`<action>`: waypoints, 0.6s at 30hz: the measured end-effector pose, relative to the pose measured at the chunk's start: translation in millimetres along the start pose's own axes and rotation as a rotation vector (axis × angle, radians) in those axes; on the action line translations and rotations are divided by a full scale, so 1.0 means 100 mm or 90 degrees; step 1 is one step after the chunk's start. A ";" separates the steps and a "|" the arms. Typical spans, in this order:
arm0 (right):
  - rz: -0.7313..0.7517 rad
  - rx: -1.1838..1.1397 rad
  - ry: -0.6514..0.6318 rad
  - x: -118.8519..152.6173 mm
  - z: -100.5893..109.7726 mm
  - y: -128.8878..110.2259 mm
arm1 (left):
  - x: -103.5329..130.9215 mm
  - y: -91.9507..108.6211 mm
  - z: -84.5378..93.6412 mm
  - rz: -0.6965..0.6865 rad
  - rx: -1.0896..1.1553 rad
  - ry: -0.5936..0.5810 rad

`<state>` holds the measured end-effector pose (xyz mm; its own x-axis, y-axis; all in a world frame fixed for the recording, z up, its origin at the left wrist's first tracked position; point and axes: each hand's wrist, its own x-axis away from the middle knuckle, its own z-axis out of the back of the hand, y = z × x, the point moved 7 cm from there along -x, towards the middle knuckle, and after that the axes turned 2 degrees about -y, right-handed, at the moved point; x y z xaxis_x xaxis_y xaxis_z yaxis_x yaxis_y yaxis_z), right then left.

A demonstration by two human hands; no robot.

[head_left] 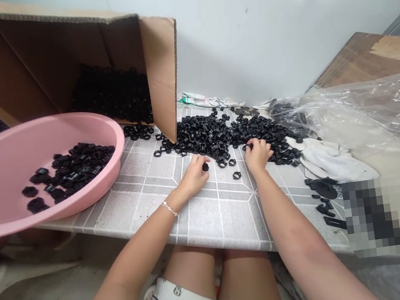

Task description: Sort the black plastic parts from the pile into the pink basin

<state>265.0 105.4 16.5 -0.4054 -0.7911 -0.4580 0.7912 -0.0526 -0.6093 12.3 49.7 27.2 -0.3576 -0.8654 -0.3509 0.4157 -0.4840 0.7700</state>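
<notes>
My left hand (195, 174), with a bracelet at the wrist, is closed on a small black part (205, 167) just in front of the pile. To its right, my right hand (258, 155) reaches to the near edge of the heap of black ring-shaped parts (205, 132), its fingers curled round a black ring (249, 147). Between the two hands a few loose rings (237, 175) lie on the checked tablecloth (201, 214). At the left, a pink basin (38, 129) holds several black pieces.
An open cardboard box (161, 66) on its side behind the basin holds many black parts. At the right are a white cloth (333, 157), clear plastic (371, 107), a brown board (357, 58) and flat black pieces (325, 188). A white wall (261, 28) stands behind.
</notes>
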 end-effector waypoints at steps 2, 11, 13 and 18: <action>-0.028 -0.122 0.002 0.03 0.04 -0.06 | -0.01 -0.01 -0.03 0.027 0.078 0.001; -0.063 -0.686 -0.333 0.85 -0.33 -0.89 | -0.07 -0.16 0.08 0.115 0.239 0.086; -0.071 -0.677 -0.340 0.91 -0.35 -0.89 | -0.08 -0.17 0.08 0.122 0.257 0.077; -0.075 -0.647 -0.369 0.91 -0.38 -0.87 | -0.10 -0.17 0.08 0.119 0.212 0.069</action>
<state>141.3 61.1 3.1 0.0242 -0.9866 -0.1614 -0.0722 0.1593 -0.9846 2.2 67.5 21.9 -0.2044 -0.9518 -0.2285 0.1643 -0.2635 0.9506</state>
